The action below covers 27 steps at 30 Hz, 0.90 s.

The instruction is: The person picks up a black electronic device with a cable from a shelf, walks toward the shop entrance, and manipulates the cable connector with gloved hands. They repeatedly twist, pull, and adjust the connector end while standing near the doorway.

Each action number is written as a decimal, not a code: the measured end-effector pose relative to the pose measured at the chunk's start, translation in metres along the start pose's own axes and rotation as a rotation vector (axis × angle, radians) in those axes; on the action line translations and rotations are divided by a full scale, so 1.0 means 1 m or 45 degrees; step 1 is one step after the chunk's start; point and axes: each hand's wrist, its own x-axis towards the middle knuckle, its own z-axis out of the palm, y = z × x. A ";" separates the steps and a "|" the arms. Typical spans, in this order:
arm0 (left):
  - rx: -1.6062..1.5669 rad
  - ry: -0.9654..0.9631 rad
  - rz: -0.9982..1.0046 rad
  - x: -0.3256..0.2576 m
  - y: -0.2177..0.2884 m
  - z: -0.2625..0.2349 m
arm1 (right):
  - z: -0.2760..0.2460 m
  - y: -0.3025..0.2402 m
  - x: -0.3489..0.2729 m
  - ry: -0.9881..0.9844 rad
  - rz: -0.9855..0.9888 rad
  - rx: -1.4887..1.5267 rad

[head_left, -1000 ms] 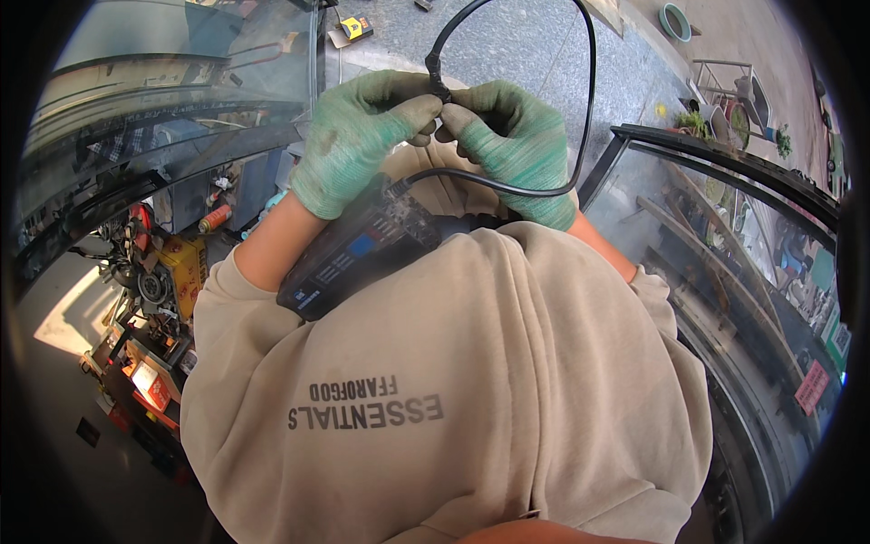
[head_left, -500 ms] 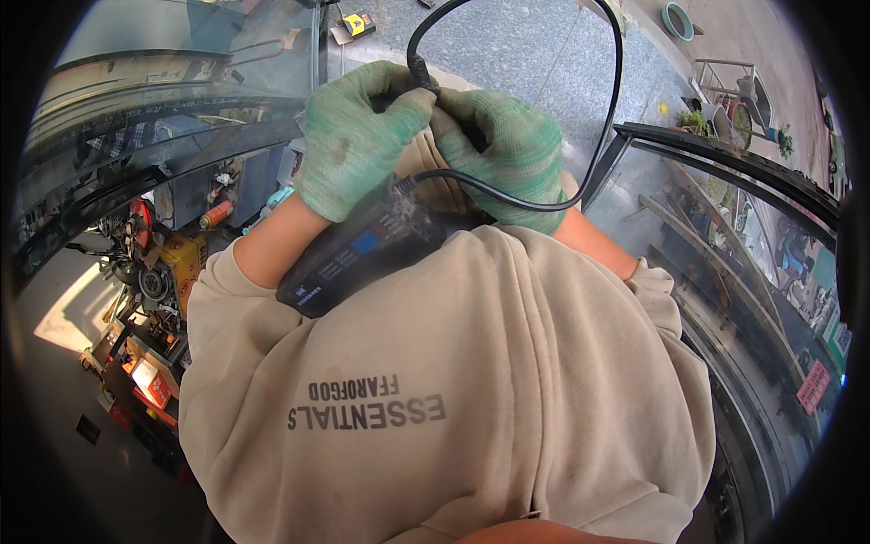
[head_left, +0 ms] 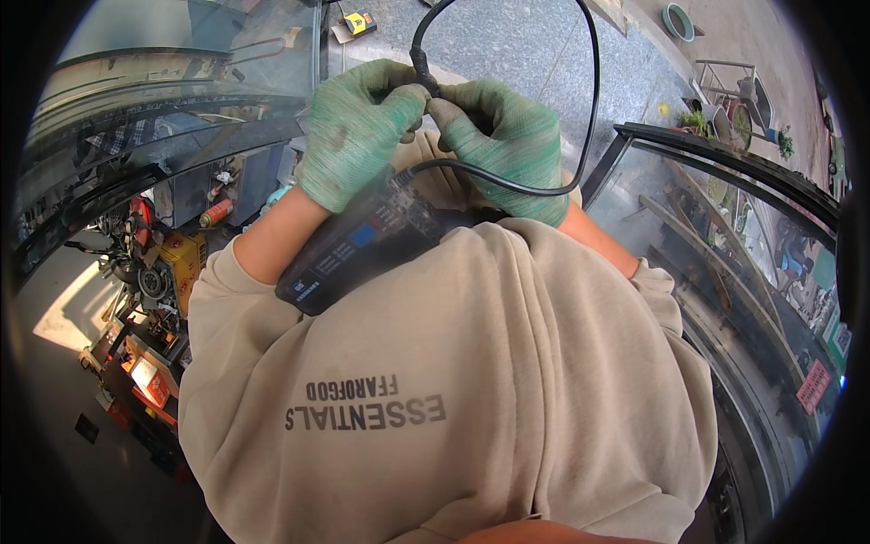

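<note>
Both my hands wear green-coated work gloves and meet above the chest at the end of a black cable. My left hand is closed, thumb and fingers pinched round the thick black cable end. My right hand pinches the same end from the other side; its very tip is hidden among the fingertips. From there the cable loops up past the top edge, comes down on the right and crosses under the right hand to a black box-shaped device with a blue patch. That device rests tilted against my sweatshirt, partly behind the left wrist.
A glass pane in a dark frame stands on the left, another glass panel on the right. Beyond lie a yellow-and-black small box, a green basin and potted plants. Cluttered tools and a red spray can sit lower left.
The cable loop has swung a little to the left. My right hand has shifted slightly, its thumb now closer to the cable end. Both hands keep their pinch.
</note>
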 end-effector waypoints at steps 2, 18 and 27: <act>-0.136 -0.023 -0.008 0.000 -0.002 0.000 | -0.001 0.000 0.000 -0.017 0.088 0.140; 0.046 0.020 -0.037 -0.001 0.000 -0.001 | 0.003 -0.004 0.000 0.021 -0.400 -0.378; 0.034 0.035 -0.014 0.000 -0.005 0.000 | 0.006 0.000 -0.002 0.003 -0.050 -0.074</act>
